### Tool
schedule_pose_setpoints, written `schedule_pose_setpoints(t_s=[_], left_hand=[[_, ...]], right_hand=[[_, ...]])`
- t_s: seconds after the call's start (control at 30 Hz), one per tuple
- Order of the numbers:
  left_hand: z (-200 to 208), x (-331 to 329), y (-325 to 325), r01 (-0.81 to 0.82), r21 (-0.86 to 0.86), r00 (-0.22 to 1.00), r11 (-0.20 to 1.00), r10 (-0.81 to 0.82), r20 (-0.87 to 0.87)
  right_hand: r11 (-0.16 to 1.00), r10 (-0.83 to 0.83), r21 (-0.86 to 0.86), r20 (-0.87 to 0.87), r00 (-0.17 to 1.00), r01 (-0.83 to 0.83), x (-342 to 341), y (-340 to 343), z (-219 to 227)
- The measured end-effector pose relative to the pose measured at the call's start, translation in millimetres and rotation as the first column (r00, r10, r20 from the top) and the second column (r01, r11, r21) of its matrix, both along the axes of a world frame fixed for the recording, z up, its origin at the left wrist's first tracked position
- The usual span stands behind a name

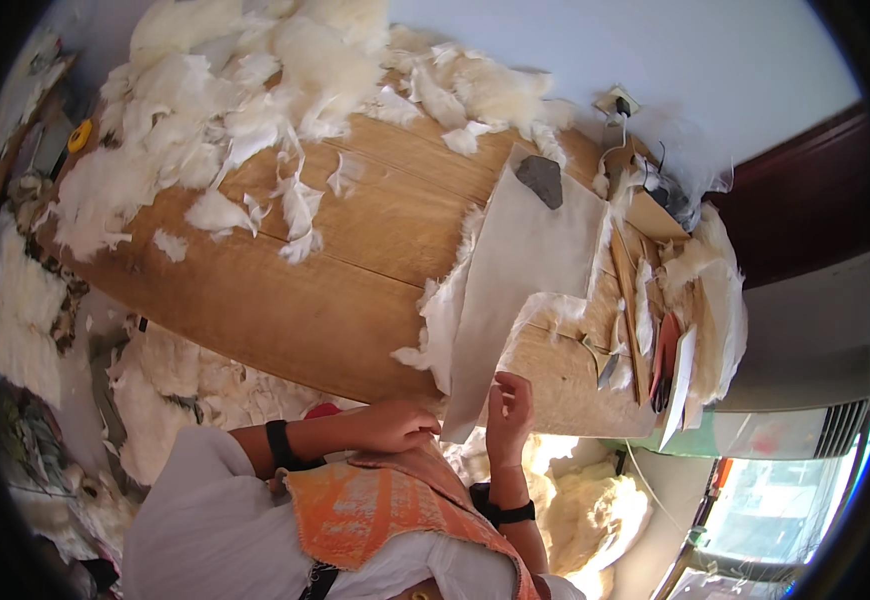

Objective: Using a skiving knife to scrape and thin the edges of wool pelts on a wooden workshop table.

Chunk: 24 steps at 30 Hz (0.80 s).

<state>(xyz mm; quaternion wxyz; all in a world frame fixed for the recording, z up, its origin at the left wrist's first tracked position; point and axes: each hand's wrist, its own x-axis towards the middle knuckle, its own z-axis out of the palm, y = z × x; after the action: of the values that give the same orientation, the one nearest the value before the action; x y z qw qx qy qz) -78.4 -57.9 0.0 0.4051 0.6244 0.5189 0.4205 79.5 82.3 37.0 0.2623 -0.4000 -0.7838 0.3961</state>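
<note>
We pinched the near edge of the pale hide [525, 270] with our right hand [508, 402] while our left hand [392, 425], fingers curled, pressed its corner, apparently mid-trimming; next seemed steady tension.

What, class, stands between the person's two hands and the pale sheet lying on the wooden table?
Nothing visible: the left hand and right hand both touch the sheet at its near edge on the table.

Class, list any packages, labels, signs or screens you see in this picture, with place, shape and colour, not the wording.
No clear packages, labels, signs or screens.
Nearest: cardboard box, table's far right corner, brown, open.
Yellow tape roll, far left, round.
Hands hold a pale hide sheet.
</note>
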Motion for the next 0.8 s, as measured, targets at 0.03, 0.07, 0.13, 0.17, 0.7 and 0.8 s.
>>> schedule_pose_setpoints(t_s=[0.03,0.07,0.13,0.17,0.7,0.8], left_hand=[[5.7,-5.0,-2.4,0.03,-0.104,0.997,0.994,-0.023,0.073],[10.9,-10.6,-2.1,0.029,-0.09,0.998,0.996,-0.024,0.061],[19.9,-20.7,2.2,-0.308,-0.014,0.951,0.951,0.308,0.03],[23.5,-24.6,6.1,-0.286,-0.015,0.958,0.958,0.286,0.011],[26.2,-34.9,37.9,-0.146,0.278,0.836,0.949,0.269,-0.479],[46.3,-47.0,56.3,-0.29,0.27,0.814,0.918,0.385,-0.435]], right_hand=[[0.997,-0.072,-0.017,0.042,0.997,0.072,3.0,-0.9,0.8],[0.987,-0.157,-0.024,0.074,0.985,0.159,6.2,-2.5,0.6],[0.977,-0.137,-0.151,0.082,0.987,0.148,11.6,-9.5,-3.0],[0.946,-0.144,-0.274,0.126,0.982,0.174,14.5,-13.5,-5.1],[0.657,0.265,-0.753,0.18,0.947,-0.04,67.0,-6.5,9.6],[0.868,0.003,-0.486,0.206,0.978,0.1,100.3,30.2,15.2]])
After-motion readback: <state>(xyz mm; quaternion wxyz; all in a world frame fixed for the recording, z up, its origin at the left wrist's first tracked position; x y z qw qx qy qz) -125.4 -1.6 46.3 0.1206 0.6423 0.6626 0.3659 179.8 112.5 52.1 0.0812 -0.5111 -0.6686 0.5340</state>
